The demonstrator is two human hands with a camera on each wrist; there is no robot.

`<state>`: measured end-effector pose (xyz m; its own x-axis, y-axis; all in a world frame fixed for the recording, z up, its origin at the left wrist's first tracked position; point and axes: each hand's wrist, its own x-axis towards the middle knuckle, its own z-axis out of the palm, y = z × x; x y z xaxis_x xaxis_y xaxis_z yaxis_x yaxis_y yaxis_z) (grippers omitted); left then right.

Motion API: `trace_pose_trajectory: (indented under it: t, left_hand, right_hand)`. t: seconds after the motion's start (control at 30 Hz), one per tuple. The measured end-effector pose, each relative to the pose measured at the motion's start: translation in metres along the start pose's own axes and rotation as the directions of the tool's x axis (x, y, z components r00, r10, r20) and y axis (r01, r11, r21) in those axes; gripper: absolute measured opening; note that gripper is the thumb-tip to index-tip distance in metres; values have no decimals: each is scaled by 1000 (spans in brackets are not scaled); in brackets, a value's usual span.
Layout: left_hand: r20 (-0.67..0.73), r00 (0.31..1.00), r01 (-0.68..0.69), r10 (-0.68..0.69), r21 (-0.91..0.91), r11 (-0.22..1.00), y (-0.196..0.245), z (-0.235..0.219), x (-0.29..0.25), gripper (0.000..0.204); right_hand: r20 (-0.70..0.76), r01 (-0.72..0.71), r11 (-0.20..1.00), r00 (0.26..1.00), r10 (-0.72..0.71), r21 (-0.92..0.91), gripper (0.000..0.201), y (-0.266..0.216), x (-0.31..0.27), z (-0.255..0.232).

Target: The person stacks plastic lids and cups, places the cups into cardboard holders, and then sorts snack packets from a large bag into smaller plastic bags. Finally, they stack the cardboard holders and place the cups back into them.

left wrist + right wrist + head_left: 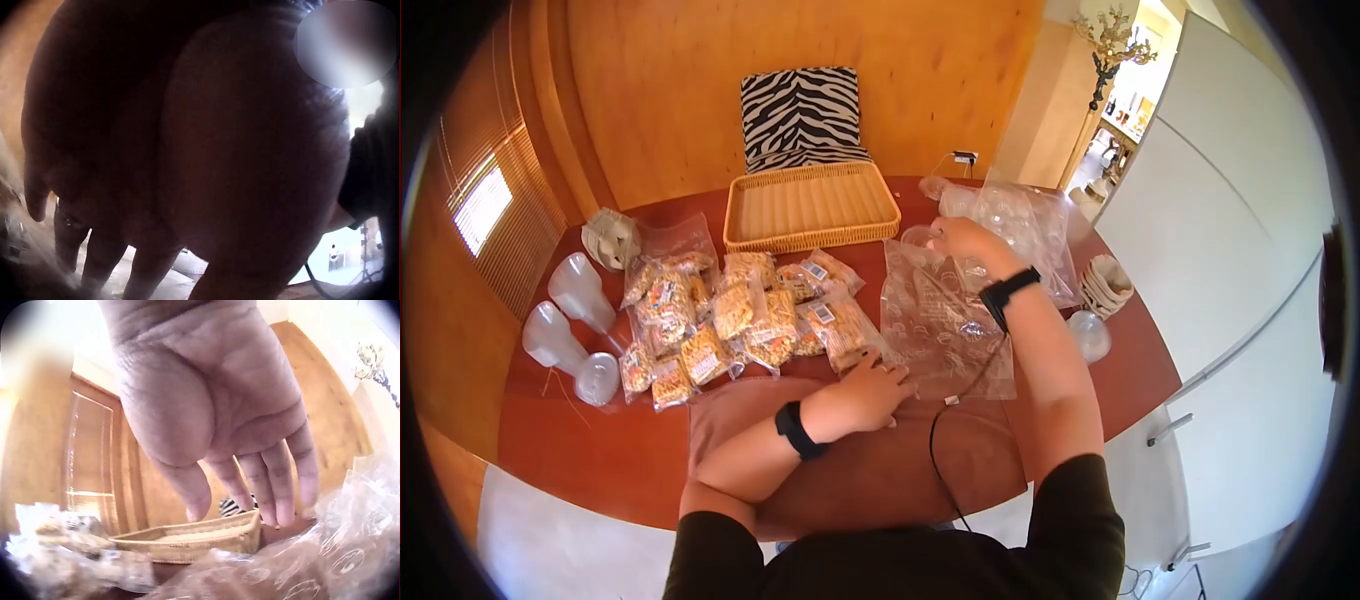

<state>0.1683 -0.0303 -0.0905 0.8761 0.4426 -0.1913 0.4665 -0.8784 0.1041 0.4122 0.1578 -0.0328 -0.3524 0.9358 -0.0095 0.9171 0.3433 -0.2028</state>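
My right hand (970, 245) reaches over the far part of a clear printed plastic bag (935, 310) that lies flat on the table. In the right wrist view its fingers (278, 487) point down, nearly straight, with nothing between them and the thumb. My left hand (865, 395) is at the near left side of that bag, beside a snack packet (840, 335). Its fingers (103, 259) extend downward, loosely spread, in the dark left wrist view; their tips are partly lost in glare. Left of it several clear snack packets (705, 355) lie heaped.
A wicker tray (812, 240) stands at the back. More clear plastic (1040, 225) is at back right, near stacked pulp holders (1106, 285) and a clear round lid (1089, 336). Clear plastic cups (555, 335) stand at left. A black cable (933, 445) crosses the brown cloth (880, 465).
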Motion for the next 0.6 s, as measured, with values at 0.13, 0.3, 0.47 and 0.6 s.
trace_pose_trajectory:
  t: [0.13, 0.3, 0.47, 0.6]
  left_hand:
    - [11, 1000, 23, -24, 104, 994, 6, 5, 3, 67]
    - [-21, 1000, 6, -5, 21, 1000, -3, 16, 8, 61]
    - [-3, 1000, 14, -14, -44, 999, -1, 2, 3, 57]
    - [-18, 999, 37, -38, -46, 998, 3, 0, 4, 52]
  right_hand:
    - [-133, -47, 996, 990, 36, -81, 47, 48, 72, 46]
    - [199, -248, 967, 952, 233, 54, 103, 37, 70, 38]
    - [164, -221, 975, 961, 221, -21, 99, 37, 75, 38]
    - [12, -173, 967, 985, 174, 188, 66, 58, 81, 47]
